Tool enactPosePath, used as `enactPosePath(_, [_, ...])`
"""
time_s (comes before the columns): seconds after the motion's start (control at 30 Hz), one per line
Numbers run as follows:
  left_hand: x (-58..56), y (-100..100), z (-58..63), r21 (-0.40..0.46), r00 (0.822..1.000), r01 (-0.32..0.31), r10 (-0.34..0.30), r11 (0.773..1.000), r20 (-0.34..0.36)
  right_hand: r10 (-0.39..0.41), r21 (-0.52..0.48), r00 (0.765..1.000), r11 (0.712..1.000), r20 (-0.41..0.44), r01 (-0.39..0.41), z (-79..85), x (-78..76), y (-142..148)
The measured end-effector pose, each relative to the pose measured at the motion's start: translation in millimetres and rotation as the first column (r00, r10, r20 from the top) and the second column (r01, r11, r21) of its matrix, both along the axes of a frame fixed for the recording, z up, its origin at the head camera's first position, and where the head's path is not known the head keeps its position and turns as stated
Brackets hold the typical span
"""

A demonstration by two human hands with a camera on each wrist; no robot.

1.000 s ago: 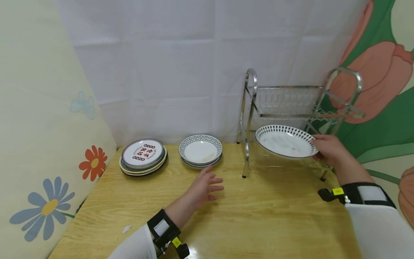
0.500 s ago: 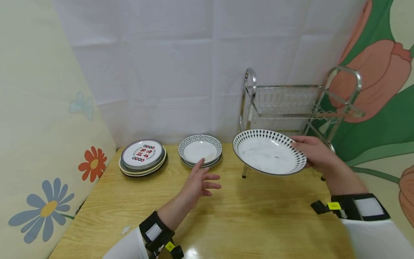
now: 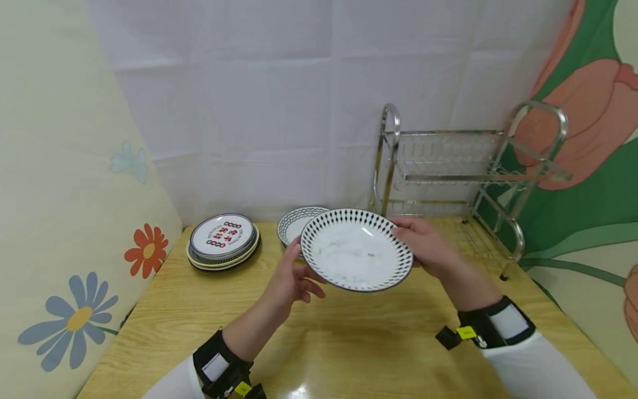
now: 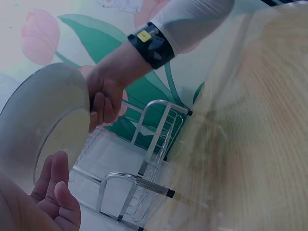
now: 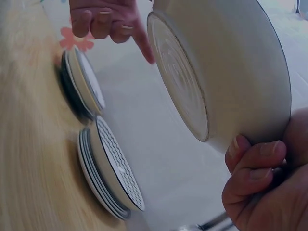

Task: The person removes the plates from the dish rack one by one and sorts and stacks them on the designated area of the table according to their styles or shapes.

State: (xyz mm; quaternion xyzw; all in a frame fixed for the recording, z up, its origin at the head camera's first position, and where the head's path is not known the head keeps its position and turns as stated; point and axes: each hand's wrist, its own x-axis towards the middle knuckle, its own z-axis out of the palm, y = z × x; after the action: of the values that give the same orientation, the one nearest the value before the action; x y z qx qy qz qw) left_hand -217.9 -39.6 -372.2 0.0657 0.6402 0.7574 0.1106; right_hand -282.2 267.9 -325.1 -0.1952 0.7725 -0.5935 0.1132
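Observation:
A deep white plate [image 3: 356, 252] with a black diamond border is held above the table, tilted toward the head camera. My right hand [image 3: 423, 244] grips its right rim, thumb on top and fingers curled beneath, as the right wrist view shows its pale underside [image 5: 231, 72]. At the left rim is my left hand [image 3: 289, 277], thumb beside the edge and fingers loosely extended below. In the right wrist view a finger of that left hand [image 5: 108, 19] reaches the plate's base. Behind the plate, partly hidden, stands a stack of wavy-rimmed plates [image 3: 294, 224].
A two-tier metal dish rack [image 3: 448, 178] stands at the back right. Another stack of plates [image 3: 221, 238], topped by one with red lettering, sits at the back left of the wooden table [image 3: 344, 354]. A white cloth [image 3: 249, 111] hangs behind.
My right hand has carried the diamond-border plate leftward from in front of the rack's lower tier to the middle. My left hand has shifted slightly left and now meets the plate's left rim.

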Motion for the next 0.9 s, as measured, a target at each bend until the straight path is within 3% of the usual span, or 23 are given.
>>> enactPosePath(0.17, [9.4,-7.8,0.5,-0.002,1.000,-0.008,0.008,1.000,0.025,-0.017,-0.035,0.999,0.999,0.032,0.018,-8.8,2.0,-24.7])
enactPosePath(0.4, [17.3,-17.7,-2.7,0.015,0.996,-0.065,0.066,0.998,-0.052,-0.032,-0.078,0.998,0.996,0.046,0.035,-19.7,3.5,-46.6])
enactPosePath(0.6, [19.1,-19.9,-6.7,0.025,0.990,-0.132,0.133,0.991,-0.048,-0.042,-0.094,0.997,0.994,0.067,0.048,-26.1,1.6,-54.8])
enactPosePath(0.77, [18.2,-19.2,-8.0,0.041,0.982,-0.184,0.185,0.982,-0.035,-0.098,-0.090,0.991,0.990,0.094,0.107,-28.0,0.1,-57.1])
enactPosePath(0.9, [16.5,-18.5,-10.4,0.069,0.976,-0.212,0.215,0.975,-0.040,-0.169,-0.101,0.972,0.977,0.163,0.187,-29.6,0.1,-59.2])
